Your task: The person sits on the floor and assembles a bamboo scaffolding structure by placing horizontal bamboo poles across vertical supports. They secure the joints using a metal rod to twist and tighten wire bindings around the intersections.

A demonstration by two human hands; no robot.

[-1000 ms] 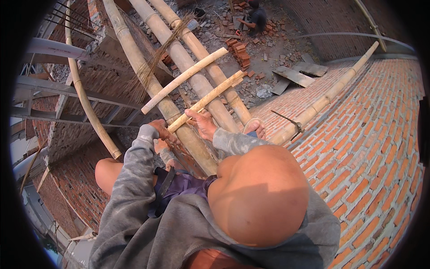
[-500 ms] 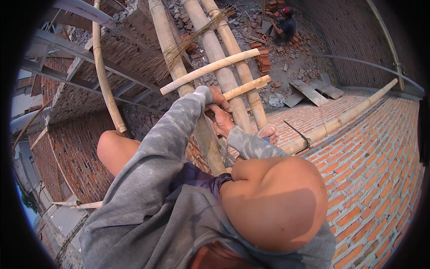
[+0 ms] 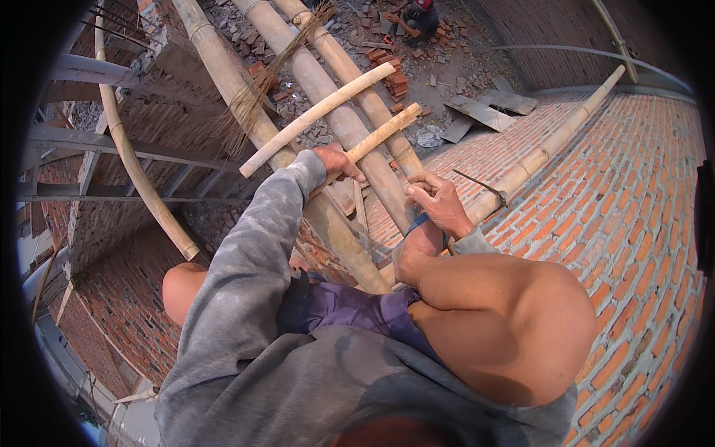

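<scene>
My left hand (image 3: pixel 339 162) is closed round a short split bamboo crosspiece (image 3: pixel 387 132), which lies across long bamboo poles. My right hand (image 3: pixel 441 203) is to its right, beside my foot and above the right pole, with thumb and fingertips pinched together. Whatever they pinch, if anything, is too small to make out. A second bamboo crosspiece (image 3: pixel 320 118) lies farther off, roughly parallel. Beneath both run the left pole (image 3: pixel 223 71), the middle pole (image 3: pixel 316 78) and the right pole (image 3: pixel 369 97). A loose bundle of thin brown strands (image 3: pixel 272 71) drapes over the poles.
A brick wall (image 3: pixel 596 223) rises on the right, with a bamboo pole (image 3: pixel 551 145) and a dark thin rod (image 3: pixel 480 186) against it. Far below, a person (image 3: pixel 418 22) crouches by stacked bricks (image 3: pixel 395 71) and grey boards (image 3: pixel 480 112). Another bamboo pole (image 3: pixel 134 156) stands left.
My right hand has left my left hand's side and moved right, its fingers pinched. My left hand still grips the nearer crosspiece. The view has shifted, so the poles appear farther left.
</scene>
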